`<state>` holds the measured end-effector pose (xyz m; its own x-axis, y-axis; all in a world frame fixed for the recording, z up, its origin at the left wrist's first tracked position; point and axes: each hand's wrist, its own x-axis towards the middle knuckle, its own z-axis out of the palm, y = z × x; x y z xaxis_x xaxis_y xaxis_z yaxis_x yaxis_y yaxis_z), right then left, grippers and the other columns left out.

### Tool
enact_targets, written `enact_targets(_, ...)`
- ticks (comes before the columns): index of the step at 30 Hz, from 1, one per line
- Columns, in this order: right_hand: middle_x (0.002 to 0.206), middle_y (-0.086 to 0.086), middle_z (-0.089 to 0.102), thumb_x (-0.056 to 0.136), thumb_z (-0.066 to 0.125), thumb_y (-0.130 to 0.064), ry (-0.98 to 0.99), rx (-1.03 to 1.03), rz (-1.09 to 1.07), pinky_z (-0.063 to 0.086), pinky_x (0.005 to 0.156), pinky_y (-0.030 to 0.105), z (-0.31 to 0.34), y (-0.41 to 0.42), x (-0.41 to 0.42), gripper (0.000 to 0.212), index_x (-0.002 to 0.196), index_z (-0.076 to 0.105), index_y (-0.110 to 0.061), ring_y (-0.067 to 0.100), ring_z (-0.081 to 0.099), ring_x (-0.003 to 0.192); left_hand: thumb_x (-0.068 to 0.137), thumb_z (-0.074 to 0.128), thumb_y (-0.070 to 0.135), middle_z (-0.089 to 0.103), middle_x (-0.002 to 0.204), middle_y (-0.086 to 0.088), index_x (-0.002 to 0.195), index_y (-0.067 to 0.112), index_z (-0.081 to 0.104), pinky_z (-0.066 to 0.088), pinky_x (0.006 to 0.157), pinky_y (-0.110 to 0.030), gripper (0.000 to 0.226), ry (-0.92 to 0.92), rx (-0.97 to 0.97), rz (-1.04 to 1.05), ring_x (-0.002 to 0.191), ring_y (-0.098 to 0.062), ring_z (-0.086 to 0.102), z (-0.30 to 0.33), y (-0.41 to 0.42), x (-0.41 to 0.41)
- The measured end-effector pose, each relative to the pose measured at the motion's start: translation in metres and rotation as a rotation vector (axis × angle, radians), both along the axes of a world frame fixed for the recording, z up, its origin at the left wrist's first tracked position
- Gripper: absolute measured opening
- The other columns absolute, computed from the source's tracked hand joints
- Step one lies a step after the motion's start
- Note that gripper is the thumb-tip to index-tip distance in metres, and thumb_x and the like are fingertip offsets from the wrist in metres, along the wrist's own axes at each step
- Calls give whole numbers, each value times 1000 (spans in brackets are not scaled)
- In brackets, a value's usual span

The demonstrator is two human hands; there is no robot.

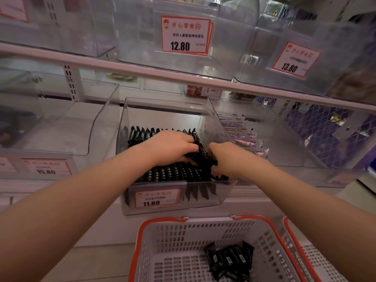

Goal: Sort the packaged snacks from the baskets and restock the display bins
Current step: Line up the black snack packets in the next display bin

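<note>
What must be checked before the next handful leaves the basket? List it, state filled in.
1. Left hand in the clear plastic display bin, on the black snack packets: ok.
2. Right hand grips a bunch of black packets at the bin's right end: ok.
3. Packets stand upright in rows: ok in the front row; under the hands, cannot tell.
4. Bin bears an 11.80 price label: ok.
5. Black packets left in the white basket with the red rim: not ok, not emptied.
6. Room for them in the bin: cannot tell.
</note>
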<state>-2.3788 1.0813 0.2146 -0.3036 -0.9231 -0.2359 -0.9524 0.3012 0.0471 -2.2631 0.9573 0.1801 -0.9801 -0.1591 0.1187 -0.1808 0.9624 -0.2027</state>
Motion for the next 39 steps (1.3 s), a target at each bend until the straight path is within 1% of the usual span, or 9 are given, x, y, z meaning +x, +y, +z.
enact_targets(2, 102, 16, 55, 87, 53, -10, 9, -63, -20, 33, 54, 29, -3, 0, 4, 19, 99, 37, -9, 27, 45, 81, 92, 52, 32, 51, 114, -2, 126, 22, 49, 46, 79, -37, 35, -47, -37, 15, 108, -23, 51, 5, -3, 12)
enact_targets(5, 84, 11, 46, 86, 53, -13, 42, -214, -56, 32, 61, 33, -7, 3, 6, 25, 92, 29, -11, 27, 41, 80, 92, 50, 17, 48, 122, -1, 130, 26, 49, 42, 84, -34, 39, -197, -78, 72, 114, -22, 47, 5, -3, 24)
enact_targets(11, 109, 12, 58, 89, 53, -15, 109, -497, -27, 32, 66, 31, -13, 25, 1, 24, 108, 39, -10, 30, 51, 101, 87, 40, 6, 45, 140, 0, 132, 18, 50, 38, 104, -36, 48, -179, 300, -2, 128, -20, 42, 3, 27, -3)
enact_targets(15, 110, 8, 57, 92, 53, -18, 221, -555, 10, 31, 66, 30, -19, 38, 4, 30, 119, 39, -15, 28, 48, 104, 99, 34, 15, 49, 140, -2, 136, 20, 47, 36, 104, -35, 39, -359, 384, -61, 124, -22, 46, -7, 40, -35)
enact_targets(19, 113, 9, 55, 93, 50, -12, 294, -470, 21, 32, 65, 30, -17, 37, 7, 24, 115, 41, -13, 28, 48, 108, 98, 37, 27, 48, 139, -3, 138, 24, 43, 38, 103, -38, 40, -479, 289, -47, 124, -25, 44, -10, 37, -40)
enact_targets(24, 113, 15, 55, 88, 47, 1, 243, -251, 55, 34, 67, 35, -16, 13, 12, 25, 111, 46, -7, 34, 51, 109, 95, 41, 18, 49, 137, -1, 132, 24, 51, 37, 102, -36, 39, -442, 313, -94, 123, -23, 45, -3, 29, -28)
enact_targets(32, 118, 15, 59, 95, 44, -14, 248, 221, 215, 43, 76, 33, -19, -15, 1, 26, 115, 59, -4, 33, 58, 106, 96, 40, 13, 44, 142, 0, 133, 29, 50, 30, 99, -24, 42, -403, 363, -100, 125, -22, 42, -12, 25, -26)
enact_targets(36, 112, 12, 58, 95, 47, -26, 269, 451, 321, 48, 85, 36, -8, -14, -9, 30, 113, 59, -6, 30, 57, 99, 96, 45, 21, 34, 133, -4, 131, 32, 53, 23, 81, -15, 37, -304, 398, -71, 120, -22, 35, -20, 21, -26)
enact_targets(39, 112, 7, 62, 87, 62, -23, 293, 440, 355, 45, 81, 30, -3, -21, -7, 36, 120, 57, -9, 27, 59, 100, 96, 45, 21, 32, 144, -2, 140, 31, 41, 27, 103, -22, 45, -319, 413, -48, 129, -20, 35, -20, 22, -23)
